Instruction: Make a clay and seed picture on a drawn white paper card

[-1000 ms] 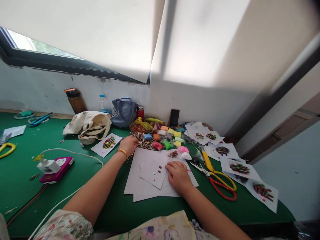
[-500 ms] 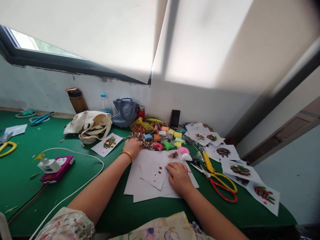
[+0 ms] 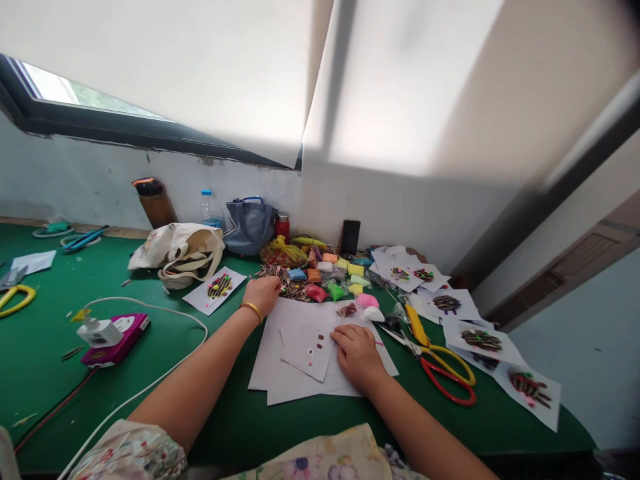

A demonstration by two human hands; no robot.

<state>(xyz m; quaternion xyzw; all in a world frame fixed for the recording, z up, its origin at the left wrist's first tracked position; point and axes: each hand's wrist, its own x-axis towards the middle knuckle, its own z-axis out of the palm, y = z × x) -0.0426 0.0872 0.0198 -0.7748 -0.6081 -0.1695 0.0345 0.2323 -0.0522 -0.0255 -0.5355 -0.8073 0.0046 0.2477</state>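
Observation:
At the front edge of a pile of small brown and pale slivers [image 3: 295,288] is my left hand [image 3: 263,295], its fingers curled together. Whatever it may pinch is hidden. My right hand [image 3: 359,352] lies flat on the white sheets, fingertips at the right edge of a small drawing sheet [image 3: 301,353]. That sheet carries a faint outline, two brown oval pieces, a small eye and a pink bit. Larger white sheets [image 3: 265,370] lie beneath it. Just beyond my right hand are pink clay [image 3: 367,301] and white clay [image 3: 373,313].
Yellow- and red-handled scissors [image 3: 447,373] lie right of my right hand. Finished pictures [image 3: 480,340] line the right edge. Clay packets [image 3: 315,275], a blue bag [image 3: 250,227] and a phone [image 3: 350,237] stand at the back. A magenta power strip [image 3: 117,340] with a white cable lies left.
My left hand has drawn slightly left at the pile's edge, and its fingers look more curled. My right hand and the sheets stay in place.

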